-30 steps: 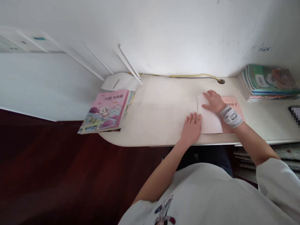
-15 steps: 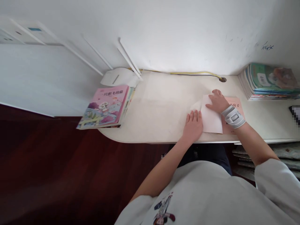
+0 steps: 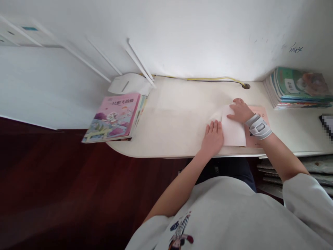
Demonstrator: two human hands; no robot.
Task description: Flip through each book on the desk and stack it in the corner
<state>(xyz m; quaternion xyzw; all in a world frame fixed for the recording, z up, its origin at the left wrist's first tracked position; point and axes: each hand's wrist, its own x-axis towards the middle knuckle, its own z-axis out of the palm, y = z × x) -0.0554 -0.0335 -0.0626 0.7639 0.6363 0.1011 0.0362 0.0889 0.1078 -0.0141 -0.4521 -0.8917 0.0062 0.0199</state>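
A pink-covered book (image 3: 256, 139) lies near the front edge of the white desk, with a blank white page (image 3: 234, 133) spread to its left. Whether that page is a flap of the cover or a separate sheet, I cannot tell. My left hand (image 3: 212, 137) rests flat along the page's left edge, fingers stretched out and pointing away from me. On the upper part of the page lies my right hand (image 3: 240, 111), its fingers spread and pressing down. A grey wristband (image 3: 258, 127) on that wrist hides some of the pink cover.
A stack of picture books (image 3: 114, 116) overhangs the desk's left end, beside a white plastic piece (image 3: 130, 83). Another book stack (image 3: 291, 86) stands at the back right. A yellow cable (image 3: 208, 79) runs along the wall into a hole. A dark device (image 3: 326, 125) sits far right.
The view has shifted slightly, moving everything a little up and left. Both hands keep their places on the page, and the book has not visibly moved.
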